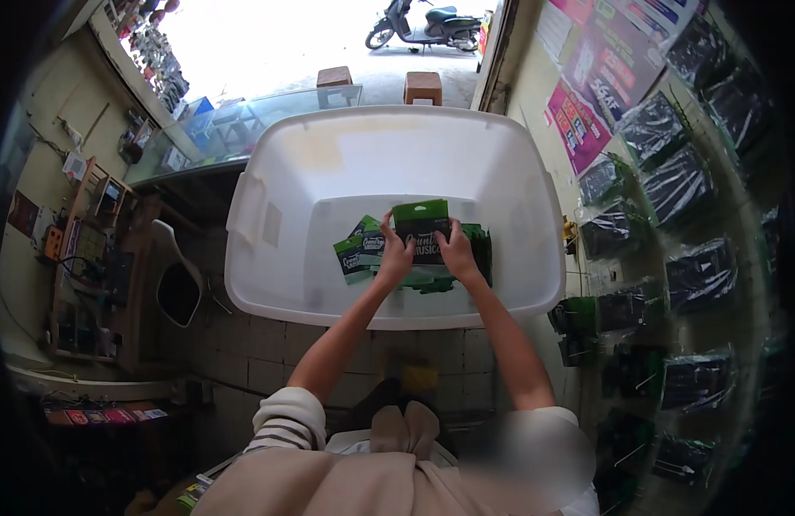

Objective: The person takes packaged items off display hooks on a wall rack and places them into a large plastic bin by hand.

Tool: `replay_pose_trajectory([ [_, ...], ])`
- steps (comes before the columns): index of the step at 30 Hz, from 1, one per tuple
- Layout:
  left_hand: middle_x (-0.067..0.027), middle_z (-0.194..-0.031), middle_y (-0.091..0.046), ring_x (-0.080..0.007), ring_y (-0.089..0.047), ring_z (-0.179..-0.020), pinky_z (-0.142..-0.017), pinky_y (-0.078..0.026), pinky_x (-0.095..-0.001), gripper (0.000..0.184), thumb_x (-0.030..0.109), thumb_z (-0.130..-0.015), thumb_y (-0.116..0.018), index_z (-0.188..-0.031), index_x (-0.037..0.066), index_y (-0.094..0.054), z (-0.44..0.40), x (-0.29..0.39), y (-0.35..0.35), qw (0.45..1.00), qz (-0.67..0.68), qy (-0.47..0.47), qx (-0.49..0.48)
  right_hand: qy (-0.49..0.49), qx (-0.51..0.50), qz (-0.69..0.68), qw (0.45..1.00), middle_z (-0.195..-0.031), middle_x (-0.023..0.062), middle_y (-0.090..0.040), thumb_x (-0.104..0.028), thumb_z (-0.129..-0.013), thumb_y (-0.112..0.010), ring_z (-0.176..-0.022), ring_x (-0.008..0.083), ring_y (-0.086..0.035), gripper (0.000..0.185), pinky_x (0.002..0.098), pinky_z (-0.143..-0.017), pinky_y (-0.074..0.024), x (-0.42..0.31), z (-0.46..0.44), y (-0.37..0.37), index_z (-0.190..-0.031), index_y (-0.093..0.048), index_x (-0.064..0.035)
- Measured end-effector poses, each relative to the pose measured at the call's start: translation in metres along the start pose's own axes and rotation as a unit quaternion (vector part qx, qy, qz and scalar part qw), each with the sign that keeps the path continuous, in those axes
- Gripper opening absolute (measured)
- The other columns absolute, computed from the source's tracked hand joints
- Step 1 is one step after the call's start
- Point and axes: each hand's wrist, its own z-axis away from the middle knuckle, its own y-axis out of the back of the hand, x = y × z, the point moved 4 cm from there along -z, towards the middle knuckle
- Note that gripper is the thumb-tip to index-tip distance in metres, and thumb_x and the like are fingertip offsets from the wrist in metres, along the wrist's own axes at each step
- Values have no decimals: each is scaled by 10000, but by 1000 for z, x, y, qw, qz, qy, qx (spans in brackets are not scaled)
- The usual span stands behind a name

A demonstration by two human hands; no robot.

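Note:
Between my two hands is a green and black packet printed "Country Music", with a hang hole in its green top strip. My left hand grips its left side, fingers closed around the edge. On the opposite side my right hand holds it the same way, thumb on the front. Beneath and around them, several similar packets lie in a loose pile on the floor of a large white plastic tub. Part of the pile is hidden by my hands and the held packet.
Packets in clear plastic hang along the right wall. A glass counter stands behind the tub at left. A white chair and a wooden shelf are on the left. Brown stools and a scooter stand beyond the doorway.

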Motion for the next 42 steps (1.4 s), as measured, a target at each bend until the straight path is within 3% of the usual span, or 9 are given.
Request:
replay_pose_trajectory([
  [2,-276,-1111,-382,-375,-426,-1030,-864,-358,-423,702,-13,-750,-508,-1267,42,-36,-17,-37,6,961,-276,-31,-9,-33,-19,56,998,-960,238,-536,-167,-775,-551,-928,358,-517,393,390,-782,-409,27,-20,-21,-1074,-402,40],
  [6,-302,-1127,-334,-437,-410,-1012,-852,-367,-436,851,69,-698,-586,-1289,18,24,-32,-94,8,916,-365,131,-101,-183,-141,125,965,-1071,211,-519,-228,-756,-576,-1017,317,-490,493,373,-839,-392,90,-41,-52,-1161,-401,-9],
  [11,-298,-1087,-349,-439,-429,-969,-835,-381,-444,878,89,-677,-609,-1304,25,2,-42,-139,2,914,-365,132,-120,-168,-115,204,957,-1038,281,-472,-190,-705,-597,-986,396,-462,548,401,-845,-401,130,-48,-64,-1131,-377,73],
  [23,-282,-1167,-370,-386,-408,-1070,-894,-356,-398,869,73,-664,-643,-1303,7,-58,-49,-160,-4,932,-289,170,-137,-169,-112,204,958,-1119,252,-440,-153,-727,-563,-1058,359,-423,575,390,-898,-352,159,-53,-65,-1209,-328,56],
  [29,-253,-1195,-401,-335,-419,-1105,-907,-343,-343,754,123,-725,-620,-1297,8,-142,-61,-120,-22,947,-262,99,-156,-136,-98,152,974,-1101,267,-431,-122,-738,-553,-1024,372,-442,470,386,-877,-369,104,-43,-21,-1147,-403,54],
  [33,-202,-1222,-403,-279,-369,-1164,-941,-303,-335,640,134,-793,-558,-1296,34,-174,-50,-49,-50,953,-202,42,-222,-68,-3,40,997,-1089,190,-467,-92,-771,-534,-998,326,-474,344,358,-843,-390,39,-9,41,-1093,-474,12],
  [35,-184,-1215,-414,-255,-371,-1161,-942,-299,-331,598,118,-803,-541,-1286,33,-199,-35,-13,-67,953,-164,24,-255,44,108,-25,993,-1035,134,-500,-32,-794,-480,-935,264,-514,252,319,-804,-408,-8,27,79,-1044,-512,-13],
  [39,-148,-1144,-476,-229,-436,-1099,-924,-320,-328,440,53,-799,-513,-1204,20,-343,17,51,-104,955,-24,-77,-284,60,245,-31,967,-962,109,-517,-6,-817,-433,-896,221,-529,211,293,-784,-413,-28,110,130,-1007,-524,-13],
  [42,-114,-1097,-505,-195,-456,-1071,-909,-331,-310,326,35,-820,-475,-1140,20,-414,73,80,-132,936,35,-49,-348,11,338,-10,941,-913,101,-530,-9,-831,-414,-866,192,-536,183,286,-772,-416,2,174,148,-967,-536,-14],
])
